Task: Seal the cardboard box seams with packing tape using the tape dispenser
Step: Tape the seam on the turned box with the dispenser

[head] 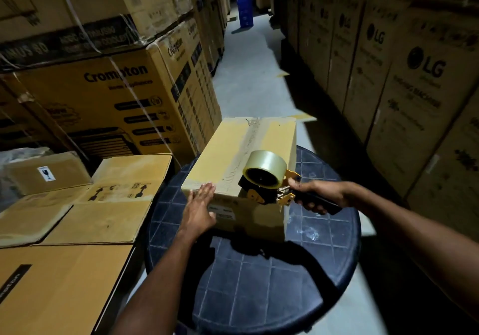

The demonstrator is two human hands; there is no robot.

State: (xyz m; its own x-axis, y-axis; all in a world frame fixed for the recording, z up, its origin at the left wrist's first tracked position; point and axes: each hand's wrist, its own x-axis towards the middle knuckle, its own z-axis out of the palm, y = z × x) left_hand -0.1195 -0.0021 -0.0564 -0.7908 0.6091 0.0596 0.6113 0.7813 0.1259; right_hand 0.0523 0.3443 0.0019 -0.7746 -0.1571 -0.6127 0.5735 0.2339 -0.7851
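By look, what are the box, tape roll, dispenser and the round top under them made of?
cardboard box: matte tan cardboard, creased edges, printed label.
tape roll: glossy clear plastic film; shows a sheen.
tape dispenser: yellow frame, painted metal or plastic, can't tell; black handle, likely plastic.
round table top: dark blue, probably moulded plastic, judging by the embossed grid.

Your left hand [198, 206] lies flat, its fingers [204, 189] straight and close together, their tips pressing the near top edge of the cardboard box [233, 148]. The thumb spreads to the right of them, lower on the box's front. That forearm rises bare from the bottom of the view, wrist straight. Your right hand [318, 194] grips the black handle of the tape dispenser [264, 179], fingers curled underneath, thumb stretched forward along the top. Its bare forearm comes in from the lower right.
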